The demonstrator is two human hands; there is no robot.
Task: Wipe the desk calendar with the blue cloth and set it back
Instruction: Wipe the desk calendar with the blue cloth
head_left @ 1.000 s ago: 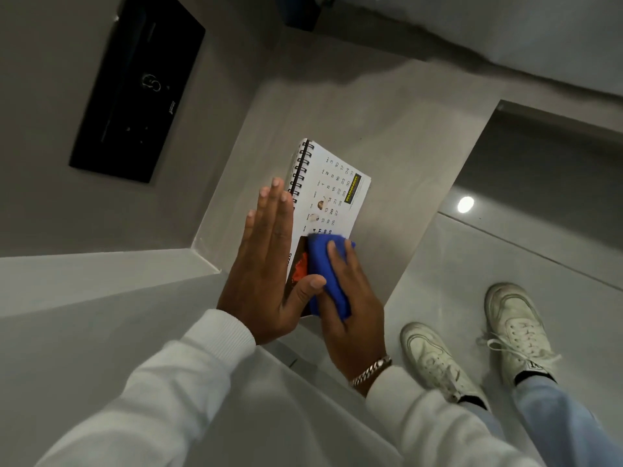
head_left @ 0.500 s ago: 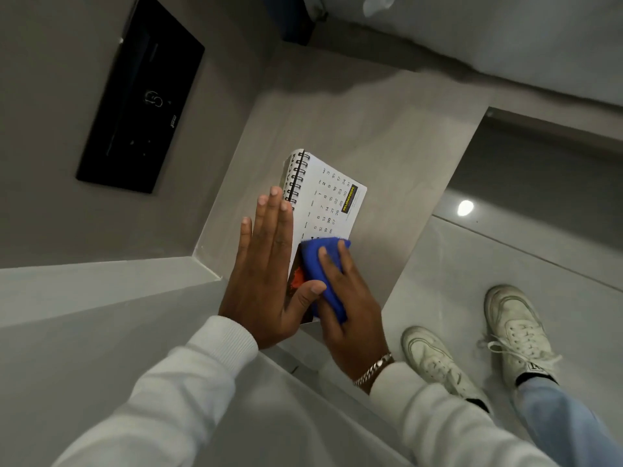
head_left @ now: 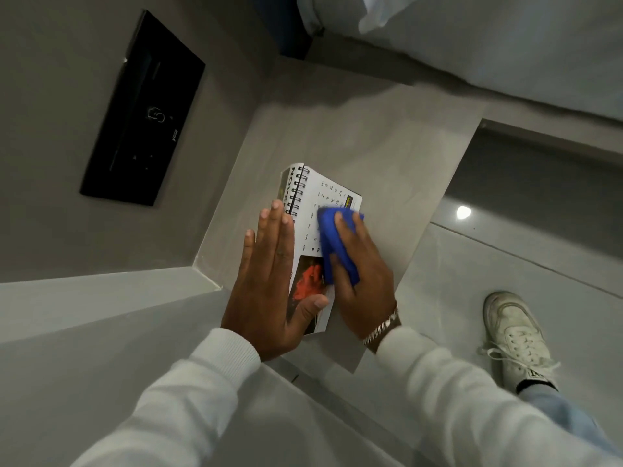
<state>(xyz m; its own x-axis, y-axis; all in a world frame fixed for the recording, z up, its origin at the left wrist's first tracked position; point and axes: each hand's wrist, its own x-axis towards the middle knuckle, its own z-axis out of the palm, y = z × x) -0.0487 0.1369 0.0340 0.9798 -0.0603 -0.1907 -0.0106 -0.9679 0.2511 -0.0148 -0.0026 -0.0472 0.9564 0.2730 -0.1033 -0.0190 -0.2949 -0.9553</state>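
A white spiral-bound desk calendar (head_left: 328, 193) with a red and black picture stands on a grey shelf (head_left: 387, 146). My left hand (head_left: 269, 281) lies flat against its left side, fingers straight, with the thumb hooked over the lower edge of its front page. My right hand (head_left: 364, 281) presses a folded blue cloth (head_left: 332, 241) against the date grid on the front page. The cloth hides the middle of the page.
A black panel (head_left: 141, 112) is set in the grey wall to the left. A pale ledge (head_left: 101, 298) runs below it. To the right the glossy tiled floor (head_left: 505, 281) shows my white shoe (head_left: 515, 338). White bedding (head_left: 472, 35) lies at the top.
My right hand has slid the blue cloth up the calendar page, from over the picture toward the date grid, uncovering the red picture. My left hand has stayed against the calendar.
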